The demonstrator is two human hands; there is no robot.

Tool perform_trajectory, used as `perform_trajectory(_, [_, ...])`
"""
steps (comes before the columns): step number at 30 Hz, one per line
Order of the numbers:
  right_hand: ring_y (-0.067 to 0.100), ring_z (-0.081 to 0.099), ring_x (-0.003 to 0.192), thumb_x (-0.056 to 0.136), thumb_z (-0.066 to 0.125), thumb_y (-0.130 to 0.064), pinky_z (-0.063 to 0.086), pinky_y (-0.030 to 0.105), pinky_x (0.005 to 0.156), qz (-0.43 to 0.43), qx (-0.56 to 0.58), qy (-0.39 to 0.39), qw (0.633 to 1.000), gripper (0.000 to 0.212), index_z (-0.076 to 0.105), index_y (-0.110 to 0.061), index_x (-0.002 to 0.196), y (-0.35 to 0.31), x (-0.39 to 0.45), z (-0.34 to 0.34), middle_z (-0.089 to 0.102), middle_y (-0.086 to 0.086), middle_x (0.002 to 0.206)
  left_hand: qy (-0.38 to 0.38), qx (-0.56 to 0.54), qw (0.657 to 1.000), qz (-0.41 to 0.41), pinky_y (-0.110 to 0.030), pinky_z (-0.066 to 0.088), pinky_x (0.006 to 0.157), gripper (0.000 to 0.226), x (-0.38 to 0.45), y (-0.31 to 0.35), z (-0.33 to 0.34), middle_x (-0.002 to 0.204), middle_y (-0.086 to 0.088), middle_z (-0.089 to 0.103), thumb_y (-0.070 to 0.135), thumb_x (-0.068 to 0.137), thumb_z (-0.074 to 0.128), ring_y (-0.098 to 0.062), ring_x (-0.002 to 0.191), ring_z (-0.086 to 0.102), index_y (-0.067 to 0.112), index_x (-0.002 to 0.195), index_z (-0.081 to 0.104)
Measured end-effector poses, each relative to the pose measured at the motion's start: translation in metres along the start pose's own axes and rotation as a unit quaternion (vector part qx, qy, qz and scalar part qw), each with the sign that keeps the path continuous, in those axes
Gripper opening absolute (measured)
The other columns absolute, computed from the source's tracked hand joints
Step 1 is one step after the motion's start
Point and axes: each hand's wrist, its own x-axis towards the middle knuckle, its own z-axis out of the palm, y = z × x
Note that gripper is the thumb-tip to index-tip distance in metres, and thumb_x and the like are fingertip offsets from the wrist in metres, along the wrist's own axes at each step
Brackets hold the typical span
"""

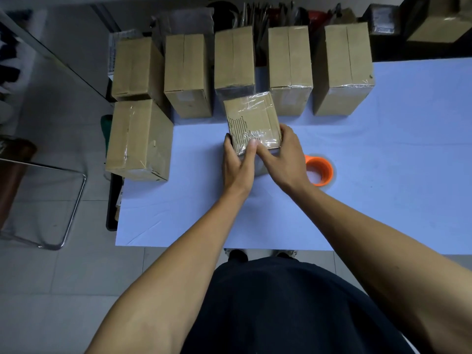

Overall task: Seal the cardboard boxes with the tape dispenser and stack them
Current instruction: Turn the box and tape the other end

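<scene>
The near face of the held box (251, 123) is covered by the left hand (237, 162) and the right hand (283, 154), so how the fingers lie under it cannot be told; the printed marks on its top are too blurred to read; the orange tape roll (320, 172) is partly hidden behind the right wrist, and whether it has a handle or blade cannot be told; the box (439, 16) at the top right corner is cut off by the edge; the dark clutter (281, 11) behind the row of boxes is too dim to identify.
</scene>
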Motion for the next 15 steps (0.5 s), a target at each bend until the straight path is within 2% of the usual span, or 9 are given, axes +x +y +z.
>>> perform_trajectory(2, [0.015,0.062,0.102,0.087,0.066,-0.048,0.048,0.029,0.085,-0.012,0.010,0.000,1.000,0.052,0.056,-0.017,0.127,-0.002,-0.002,0.004,0.067,-0.005,0.116,0.016,0.020,1.000,-0.007,0.000,0.038,0.078,0.056,0.003,0.001,0.002,0.135,0.006,0.060,0.039,0.098,0.058,0.000,0.102,0.057,0.020,0.148,0.041])
perform_trajectory(5, [0.007,0.061,0.094,0.099,0.056,-0.034,0.042,0.009,0.079,-0.008,0.033,-0.009,0.999,0.037,0.057,-0.023,0.134,-0.002,-0.003,-0.002,0.068,-0.014,0.107,0.056,0.031,0.998,-0.009,-0.012,0.039,0.085,0.047,0.007,0.000,0.004,0.136,0.001,0.060,0.031,0.103,0.051,-0.013,0.115,0.058,0.018,0.148,0.044])
perform_trajectory(7, [0.001,0.059,0.097,0.103,0.048,-0.032,0.039,0.003,0.081,0.008,0.040,-0.033,0.999,0.037,0.056,-0.031,0.139,0.002,-0.001,-0.010,0.068,-0.018,0.113,0.060,0.027,0.998,-0.001,-0.015,0.039,0.087,0.043,0.009,-0.003,0.005,0.134,0.001,0.061,0.028,0.104,0.048,-0.015,0.117,0.057,0.018,0.146,0.047])
perform_trajectory(9, [-0.001,0.058,0.109,0.104,0.046,-0.033,0.040,0.008,0.093,0.019,0.055,-0.058,0.997,0.039,0.054,-0.035,0.142,0.005,0.002,-0.013,0.067,-0.019,0.124,0.044,0.016,0.999,0.002,-0.016,0.040,0.090,0.047,0.010,-0.004,0.005,0.134,0.001,0.061,0.033,0.101,0.047,-0.013,0.115,0.057,0.018,0.146,0.048])
perform_trajectory(11, [-0.001,0.056,0.122,0.102,0.046,-0.036,0.041,0.022,0.107,0.047,0.099,-0.063,0.992,0.042,0.053,-0.033,0.143,0.008,0.003,-0.011,0.063,-0.018,0.131,0.033,0.001,0.999,-0.010,-0.019,0.041,0.096,0.058,0.011,-0.004,0.003,0.135,0.002,0.061,0.041,0.093,0.044,-0.012,0.116,0.056,0.018,0.147,0.047])
perform_trajectory(13, [0.000,0.052,0.128,0.100,0.046,-0.035,0.039,0.031,0.113,0.062,0.119,-0.063,0.989,0.045,0.053,-0.030,0.144,0.009,0.005,-0.010,0.060,-0.016,0.137,0.026,-0.009,0.999,-0.020,-0.023,0.042,0.101,0.063,0.011,-0.004,0.002,0.137,0.003,0.060,0.045,0.089,0.042,-0.012,0.119,0.056,0.020,0.147,0.047])
perform_trajectory(15, [0.000,0.050,0.130,0.100,0.046,-0.035,0.037,0.033,0.115,0.068,0.123,-0.079,0.987,0.045,0.053,-0.030,0.144,0.009,0.005,-0.013,0.059,-0.017,0.138,0.014,-0.001,1.000,-0.023,-0.025,0.042,0.104,0.064,0.012,-0.003,-0.001,0.138,0.004,0.059,0.046,0.089,0.041,-0.013,0.121,0.055,0.021,0.148,0.046])
